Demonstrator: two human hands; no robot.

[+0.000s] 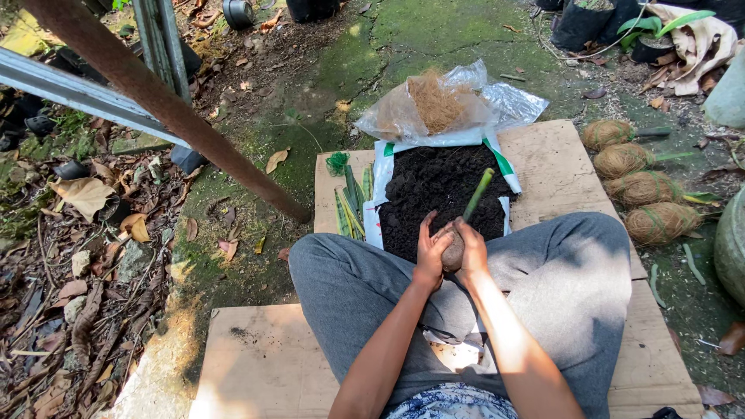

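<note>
Soil ball (pixel 453 252) sits between your two hands, just above your lap and at the near edge of the dark soil heap (pixel 442 194); most of its brown, rough surface is covered by your fingers, so its full shape cannot be judged. Your left hand (pixel 431 248) is cupped closed around its left side, and your right hand (pixel 472 247) is wrapped closed around its right side. A smooth green stem (pixel 478 194) rises from the ball, tilted up and to the right, with a blunt cut top; its lower end is hidden inside the ball. The soil is black and crumbly and lies on an opened white sack (pixel 380 174) with green trim, whose underside is covered. Behind it, a clear crinkled plastic bag (pixel 504 105) holds tan, stringy coconut fibre (pixel 434 101). Left of the soil lie narrow green leaf cuttings (pixel 351 206) and a small green mesh bundle (pixel 337 163), too small to make out further. To your right, four round fibre-wrapped balls (pixel 640 186) rest in a row at the edge of the flat cardboard sheet (pixel 559 155). A rusty pipe (pixel 155 97) crosses the upper left, cut off by the frame.
</note>
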